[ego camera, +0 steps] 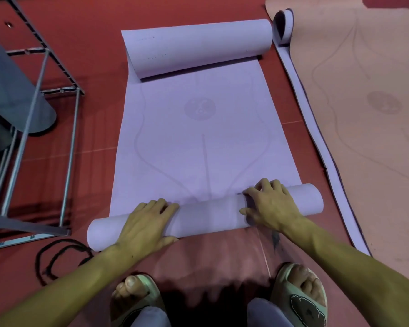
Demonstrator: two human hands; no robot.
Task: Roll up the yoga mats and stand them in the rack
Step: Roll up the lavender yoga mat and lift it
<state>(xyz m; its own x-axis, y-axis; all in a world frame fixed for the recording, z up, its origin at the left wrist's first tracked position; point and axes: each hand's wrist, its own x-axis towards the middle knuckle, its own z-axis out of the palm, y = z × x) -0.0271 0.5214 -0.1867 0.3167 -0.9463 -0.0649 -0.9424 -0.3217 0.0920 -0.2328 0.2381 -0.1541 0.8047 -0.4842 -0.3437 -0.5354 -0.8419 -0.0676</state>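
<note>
1. Red floor (80, 24); metal rack (33, 119) at left, peach mat (368, 138) at right.
2. My left hand (147, 223) and right hand (269, 206) lie palms-down on the near roll, fingers loosely curved over it, pressing, not clasping.
3. Lilac mat (198, 142) runs lengthwise away from me; the rolled ends lie crosswise.

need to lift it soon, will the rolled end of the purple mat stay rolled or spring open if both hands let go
The roll would probably loosen: the far end curls by itself, so the mat seems springy. It looks bendy, not stiff. Both hands, left and right, press it down.
</note>
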